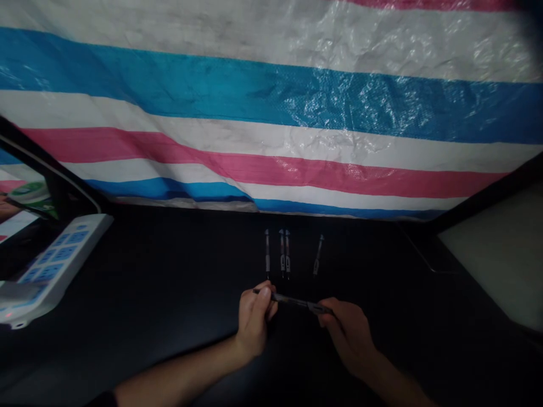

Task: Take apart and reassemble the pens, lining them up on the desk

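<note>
A dark, slim pen (292,301) with a grey grip spans the gap between my two hands, lying nearly level. My left hand (254,317) pinches its left end between thumb and fingers. Around the grip at the other end, my right hand (348,332) is closed. Beyond my hands, several similar pens lie on the black table: one pen (267,254) at the left, a close pair with one pen (282,253) beside another pen (288,254), and a tilted pen (318,255) farther right.
A white power strip (80,237) with blue sockets lies at the left on the black table (169,282). A striped plastic sheet (254,135) hangs behind the table. A pale panel (487,277) stands at the right, and a green-and-white object (31,195) shows at the far left.
</note>
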Available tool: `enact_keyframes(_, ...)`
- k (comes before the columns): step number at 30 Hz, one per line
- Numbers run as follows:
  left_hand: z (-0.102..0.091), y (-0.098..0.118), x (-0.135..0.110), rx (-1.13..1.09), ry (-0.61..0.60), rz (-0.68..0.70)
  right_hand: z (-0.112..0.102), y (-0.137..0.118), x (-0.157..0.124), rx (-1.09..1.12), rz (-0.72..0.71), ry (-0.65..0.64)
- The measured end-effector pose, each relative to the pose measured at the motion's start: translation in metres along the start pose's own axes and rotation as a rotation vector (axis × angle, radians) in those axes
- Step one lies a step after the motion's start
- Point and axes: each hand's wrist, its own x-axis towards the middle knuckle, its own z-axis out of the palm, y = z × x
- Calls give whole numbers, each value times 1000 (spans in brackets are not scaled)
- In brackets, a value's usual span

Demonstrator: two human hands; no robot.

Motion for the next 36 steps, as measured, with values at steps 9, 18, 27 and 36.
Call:
enact_keyframes(9, -4, 15, 16, 185, -88, 9, 2, 1, 3, 288, 411, -182)
enact_keyframes(18, 5, 18, 27, -100, -299, 5, 11, -5, 2, 145, 338, -201)
enact_keyframes(27, -13, 29, 55, -108, -188, 22, 7, -6, 0, 157, 309, -244)
enact_keyframes(36, -18, 26, 62, -93, -59, 40, 9, -2, 1, 119, 288, -214)
